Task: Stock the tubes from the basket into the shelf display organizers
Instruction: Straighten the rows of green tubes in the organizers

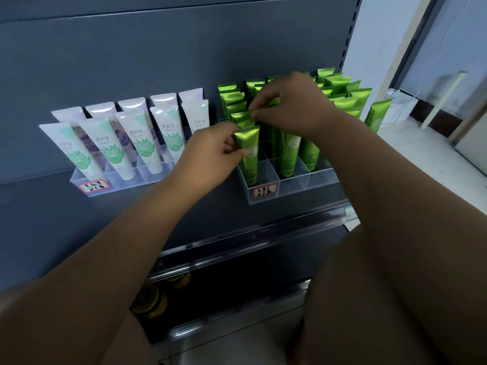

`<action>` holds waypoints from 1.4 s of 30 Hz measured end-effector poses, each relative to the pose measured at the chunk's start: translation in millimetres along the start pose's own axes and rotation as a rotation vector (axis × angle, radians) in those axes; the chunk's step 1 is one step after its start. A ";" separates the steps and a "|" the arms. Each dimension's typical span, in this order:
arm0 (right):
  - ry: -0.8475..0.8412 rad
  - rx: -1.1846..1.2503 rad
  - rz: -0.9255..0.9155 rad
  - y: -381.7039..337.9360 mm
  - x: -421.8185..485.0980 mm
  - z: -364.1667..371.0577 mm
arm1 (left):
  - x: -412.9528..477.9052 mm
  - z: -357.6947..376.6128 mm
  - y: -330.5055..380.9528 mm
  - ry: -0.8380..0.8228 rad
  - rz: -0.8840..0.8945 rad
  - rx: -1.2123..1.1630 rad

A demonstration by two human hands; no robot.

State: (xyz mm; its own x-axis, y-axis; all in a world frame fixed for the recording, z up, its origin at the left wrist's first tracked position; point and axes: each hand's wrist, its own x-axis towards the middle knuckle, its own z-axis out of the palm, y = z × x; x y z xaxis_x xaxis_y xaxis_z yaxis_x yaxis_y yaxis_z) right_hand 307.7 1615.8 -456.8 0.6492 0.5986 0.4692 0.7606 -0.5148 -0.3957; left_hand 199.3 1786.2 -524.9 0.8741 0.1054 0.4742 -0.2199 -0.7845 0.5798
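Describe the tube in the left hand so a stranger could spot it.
On the grey shelf, take the right organizer, the one packed with green tubes. In its front-left compartment, just above the handwritten label, stands the tube. It is the frontmost of the left column, pinched by the left hand.

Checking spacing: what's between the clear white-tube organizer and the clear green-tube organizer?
In the head view, only bare grey metal shelf, crossed by the left hand gripping a shiny green tube.
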 end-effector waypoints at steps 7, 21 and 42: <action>0.025 0.012 0.008 10.6 -11.2 -15.0 | -1.8 -1.0 2.6 -0.013 0.018 0.030; 0.012 -0.117 -0.115 13.0 -0.3 -1.0 | 4.4 -10.5 2.9 0.147 -0.155 -0.194; 0.008 -0.199 -0.139 15.3 2.3 10.3 | 37.6 -15.6 -2.0 0.084 -0.111 -0.080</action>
State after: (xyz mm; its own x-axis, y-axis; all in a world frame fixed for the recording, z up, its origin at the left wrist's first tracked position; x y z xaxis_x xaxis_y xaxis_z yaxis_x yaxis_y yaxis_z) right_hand 320.9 1615.6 -469.9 0.5378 0.6675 0.5149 0.8262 -0.5390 -0.1642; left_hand 225.8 1801.3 -497.9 0.8564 0.2421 0.4560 -0.1608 -0.7142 0.6812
